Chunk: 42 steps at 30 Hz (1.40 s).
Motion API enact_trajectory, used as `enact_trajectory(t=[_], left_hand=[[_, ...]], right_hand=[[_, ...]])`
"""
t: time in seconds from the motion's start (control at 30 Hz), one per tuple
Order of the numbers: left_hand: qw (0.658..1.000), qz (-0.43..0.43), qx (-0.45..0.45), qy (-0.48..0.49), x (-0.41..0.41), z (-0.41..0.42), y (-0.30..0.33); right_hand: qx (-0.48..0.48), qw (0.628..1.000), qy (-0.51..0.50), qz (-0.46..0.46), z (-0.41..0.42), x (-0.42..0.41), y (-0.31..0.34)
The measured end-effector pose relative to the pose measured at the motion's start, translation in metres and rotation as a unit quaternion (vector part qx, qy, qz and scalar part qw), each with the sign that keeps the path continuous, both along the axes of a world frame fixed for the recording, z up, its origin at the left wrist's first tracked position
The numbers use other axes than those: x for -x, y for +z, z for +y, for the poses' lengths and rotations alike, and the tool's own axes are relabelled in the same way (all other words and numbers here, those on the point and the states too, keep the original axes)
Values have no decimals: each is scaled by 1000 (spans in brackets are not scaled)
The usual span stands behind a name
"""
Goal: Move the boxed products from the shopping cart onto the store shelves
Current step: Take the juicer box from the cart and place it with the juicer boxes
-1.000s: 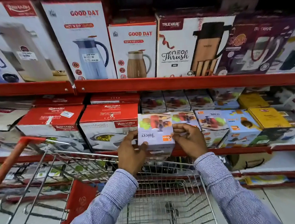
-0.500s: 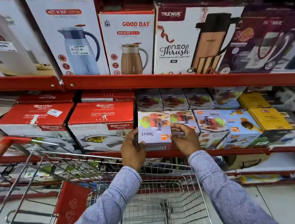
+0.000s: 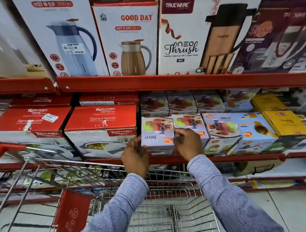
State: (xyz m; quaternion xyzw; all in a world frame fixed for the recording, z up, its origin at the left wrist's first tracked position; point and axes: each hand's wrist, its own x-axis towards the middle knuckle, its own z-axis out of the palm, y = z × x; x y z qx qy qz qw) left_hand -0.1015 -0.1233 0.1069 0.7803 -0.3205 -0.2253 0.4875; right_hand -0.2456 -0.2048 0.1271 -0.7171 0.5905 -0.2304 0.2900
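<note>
A small white Juicer box (image 3: pixel 156 134), printed with fruit and a red jar, rests at the front of the middle red shelf (image 3: pixel 226 158). My left hand (image 3: pixel 135 154) grips its left lower edge. My right hand (image 3: pixel 187 143) holds its right edge, fingers curled over the seam with the neighbouring Juicer box (image 3: pixel 188 125). More Juicer boxes (image 3: pixel 221 126) line the shelf to the right and behind. The wire shopping cart (image 3: pixel 168 220) stands directly below my arms; its visible basket bottom shows no boxes.
Red-and-white Rishabh casserole boxes (image 3: pixel 101 127) fill the shelf to the left. Yellow boxes (image 3: pixel 286 122) sit at the right. The upper shelf (image 3: pixel 145 83) carries tall jug boxes. The cart's red handle (image 3: pixel 2 153) juts up at the left. Tiled floor lies below.
Both hands have carried the Juicer box up and forward from above the cart onto the middle shelf, beside the other Juicer boxes. The view has moved closer to the shelves.
</note>
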Motion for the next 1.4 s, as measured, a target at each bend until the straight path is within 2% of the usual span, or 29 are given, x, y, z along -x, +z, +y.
enact_trajectory(t=[0.1, 0.2, 0.33, 0.5, 0.67, 0.93, 1.2, 1.4], left_hand=[[1000, -8, -6, 9, 0, -4, 3], [999, 4, 3, 35, 2, -8, 2], [995, 29, 51, 79, 8, -9, 0], [990, 59, 63, 108, 10, -12, -3], [989, 61, 71, 116, 8, -10, -6], [991, 83, 55, 86, 7, -8, -9], [990, 88, 73, 77, 1, -7, -15], [994, 70, 63, 58, -4, -2, -10]], right_hand=[[39, 990, 61, 124, -9, -5, 6], [91, 951, 108, 276, -15, -9, 15], [133, 921, 132, 340, -32, -14, 23], [136, 910, 176, 351, -62, -14, 30], [94, 882, 260, 381, -78, -13, 33], [119, 854, 287, 417, -88, -19, 25], [137, 849, 294, 417, -84, -21, 29], [91, 857, 286, 419, -76, -23, 39]])
